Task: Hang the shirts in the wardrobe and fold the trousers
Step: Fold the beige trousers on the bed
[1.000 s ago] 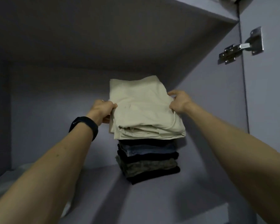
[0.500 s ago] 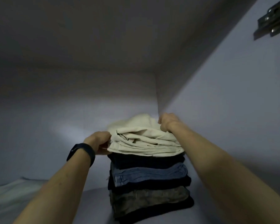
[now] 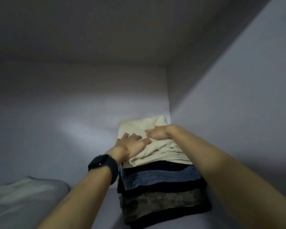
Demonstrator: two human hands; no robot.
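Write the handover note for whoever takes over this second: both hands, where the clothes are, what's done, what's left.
Left hand: open, flat on top of the cream trousers.
Right hand: open, palm down on the same trousers, nearer the back.
Clothes: cream trousers lie folded on top of the stack of dark folded trousers, on the wardrobe shelf by the right wall. A pale cloth lies at the shelf's left.
Done: cream trousers folded and stacked.
Left: withdraw both hands; no shirts show here, so check whether they are hung.
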